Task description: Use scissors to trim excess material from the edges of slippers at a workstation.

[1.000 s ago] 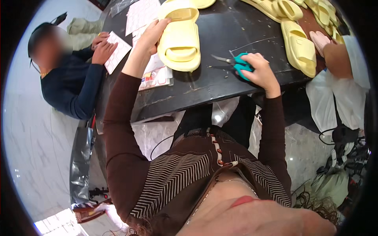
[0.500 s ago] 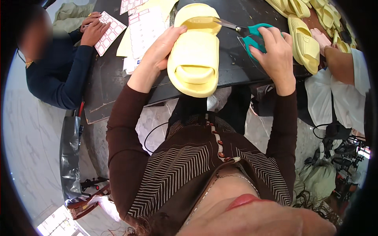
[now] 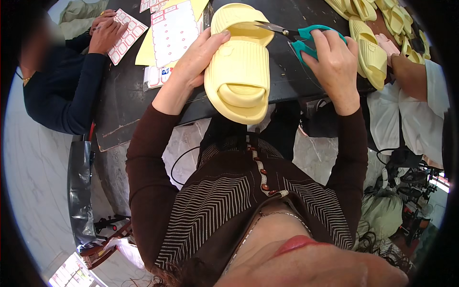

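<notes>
A scuffed black worktop (image 3: 124, 107) carries white paper sheets printed in red (image 3: 176, 36) towards its left end; above its near edge is a pale-yellow slide slipper with a ribbed strap (image 3: 237, 64), toe towards the person; the left hand (image 3: 201, 60) is curled firmly round its left side; the right hand (image 3: 333, 62), half-curled, grips teal-handled metal scissors (image 3: 286, 32), their tips over the slipper's heel end.

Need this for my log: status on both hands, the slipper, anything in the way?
Left hand gripping yellow slipper. Right hand on teal-handled scissors, tips at foot opening, contact unclear. Sheets lie left, clear of slipper and scissors.
</notes>
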`<state>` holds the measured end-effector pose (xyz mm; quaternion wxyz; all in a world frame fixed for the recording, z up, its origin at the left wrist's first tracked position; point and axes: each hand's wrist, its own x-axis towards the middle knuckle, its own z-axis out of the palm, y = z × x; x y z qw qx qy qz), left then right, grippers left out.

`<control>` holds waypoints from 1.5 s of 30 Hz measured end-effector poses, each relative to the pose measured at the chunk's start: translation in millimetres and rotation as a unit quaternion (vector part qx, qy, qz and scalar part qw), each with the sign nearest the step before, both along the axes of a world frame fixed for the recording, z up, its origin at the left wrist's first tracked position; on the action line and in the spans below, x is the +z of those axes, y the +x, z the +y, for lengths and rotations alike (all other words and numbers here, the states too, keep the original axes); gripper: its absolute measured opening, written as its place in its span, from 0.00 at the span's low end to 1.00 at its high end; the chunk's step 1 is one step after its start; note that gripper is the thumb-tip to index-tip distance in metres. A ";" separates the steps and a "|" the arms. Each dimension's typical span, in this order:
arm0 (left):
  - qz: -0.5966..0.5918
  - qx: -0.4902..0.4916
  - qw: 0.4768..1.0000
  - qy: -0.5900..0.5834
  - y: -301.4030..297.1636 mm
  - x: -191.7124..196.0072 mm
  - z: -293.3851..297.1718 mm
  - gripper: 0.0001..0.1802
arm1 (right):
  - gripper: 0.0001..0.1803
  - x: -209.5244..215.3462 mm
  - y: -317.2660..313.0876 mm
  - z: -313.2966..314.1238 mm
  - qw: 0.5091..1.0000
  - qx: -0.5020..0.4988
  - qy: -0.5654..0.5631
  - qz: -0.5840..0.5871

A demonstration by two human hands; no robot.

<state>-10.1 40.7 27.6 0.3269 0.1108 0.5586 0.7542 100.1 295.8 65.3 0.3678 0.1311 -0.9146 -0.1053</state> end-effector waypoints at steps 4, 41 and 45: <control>0.003 -0.002 1.000 -0.004 0.1 0.5 0.3 0.27 | 0.25 -0.5 0.1 -0.5 1.000 -0.003 0.005 0.002; 0.023 0.028 0.999 -0.008 6.5 6.3 1.1 0.20 | 0.24 2.0 -1.4 1.9 0.994 -0.002 0.104 0.038; 0.007 0.013 1.000 0.007 0.2 -0.6 -0.5 0.21 | 0.24 1.1 -1.9 3.8 0.994 0.002 0.102 0.038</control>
